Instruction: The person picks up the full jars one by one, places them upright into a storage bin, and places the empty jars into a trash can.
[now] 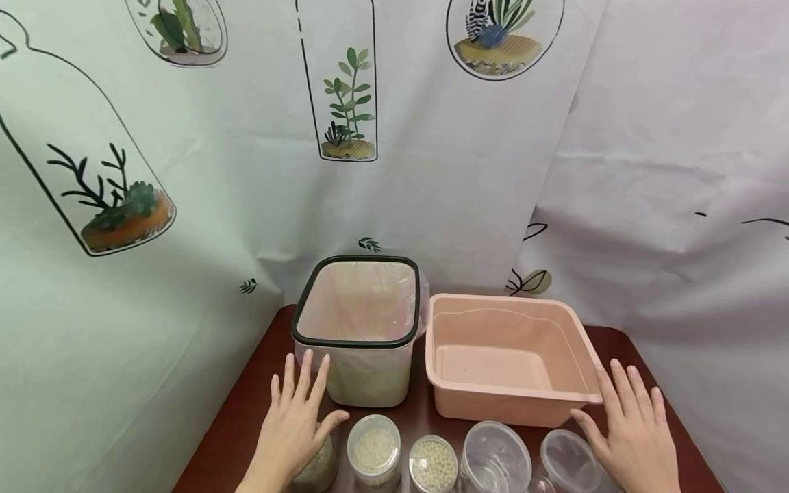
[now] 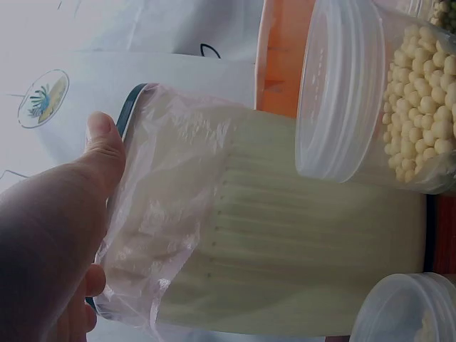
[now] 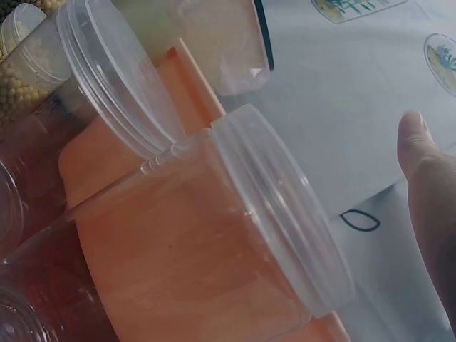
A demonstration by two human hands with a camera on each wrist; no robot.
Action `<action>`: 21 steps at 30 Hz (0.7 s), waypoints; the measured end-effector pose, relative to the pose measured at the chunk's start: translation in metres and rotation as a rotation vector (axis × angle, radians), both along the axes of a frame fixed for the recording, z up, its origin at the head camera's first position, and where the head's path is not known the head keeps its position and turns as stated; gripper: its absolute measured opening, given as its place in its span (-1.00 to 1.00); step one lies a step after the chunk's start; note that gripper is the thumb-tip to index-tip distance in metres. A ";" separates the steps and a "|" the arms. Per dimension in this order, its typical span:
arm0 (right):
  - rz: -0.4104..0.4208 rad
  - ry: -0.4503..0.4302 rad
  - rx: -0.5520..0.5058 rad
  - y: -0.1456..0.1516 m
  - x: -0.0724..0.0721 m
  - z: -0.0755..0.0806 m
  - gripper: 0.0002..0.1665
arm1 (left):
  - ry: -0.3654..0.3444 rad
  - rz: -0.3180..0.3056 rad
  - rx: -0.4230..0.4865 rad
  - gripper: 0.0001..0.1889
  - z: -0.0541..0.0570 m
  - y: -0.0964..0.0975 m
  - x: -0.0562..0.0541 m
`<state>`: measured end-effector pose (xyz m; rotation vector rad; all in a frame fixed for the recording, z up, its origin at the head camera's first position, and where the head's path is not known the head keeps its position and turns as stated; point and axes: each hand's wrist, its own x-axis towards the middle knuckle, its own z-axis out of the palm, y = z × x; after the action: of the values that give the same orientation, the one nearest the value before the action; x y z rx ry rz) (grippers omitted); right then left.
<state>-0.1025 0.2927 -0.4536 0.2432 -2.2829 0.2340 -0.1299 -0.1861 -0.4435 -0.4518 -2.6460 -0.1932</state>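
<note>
Head view: left hand (image 1: 292, 435), fingers spread, near a cream square bin (image 1: 370, 380) with black rim; right hand (image 1: 637, 438), fingers spread, by a peach rectangular plastic basin (image 1: 505, 392); neither gripping. Clear round plastic jars (image 1: 374, 452), in a row nearest the person, on a dark red-brown surface (image 1: 228, 418); a low sweep of either hand could topple one. Left wrist view: crinkled pinkish film (image 2: 185, 164) over ribbed bin wall; smooth cream beans (image 2: 424, 107). Right wrist view: glossy transparent cylinder (image 3: 171, 242), ridged lid (image 3: 285, 214).

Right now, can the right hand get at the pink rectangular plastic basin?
Likely yes: the right hand is empty and beside the basin, with nothing visible covering its open top.
</note>
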 end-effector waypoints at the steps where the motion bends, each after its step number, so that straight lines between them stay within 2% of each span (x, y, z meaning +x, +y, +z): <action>1: -0.001 0.003 0.000 0.000 0.001 -0.001 -0.04 | -0.001 -0.002 0.002 -0.10 0.000 0.000 0.000; 6: -0.003 0.028 0.007 -0.001 0.002 -0.003 -0.03 | 0.004 -0.011 0.002 -0.12 -0.001 -0.001 -0.003; 14: 0.028 0.095 0.001 -0.001 0.000 -0.004 -0.08 | 0.046 -0.023 -0.002 -0.15 -0.002 0.000 0.000; 21: 0.060 0.121 -0.002 0.000 -0.004 0.002 -0.12 | 0.033 -0.020 0.018 -0.14 0.000 0.001 -0.002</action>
<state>-0.1061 0.2931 -0.4516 0.3168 -2.1576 0.2461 -0.1314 -0.1851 -0.4440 -0.4715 -2.6061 -0.2140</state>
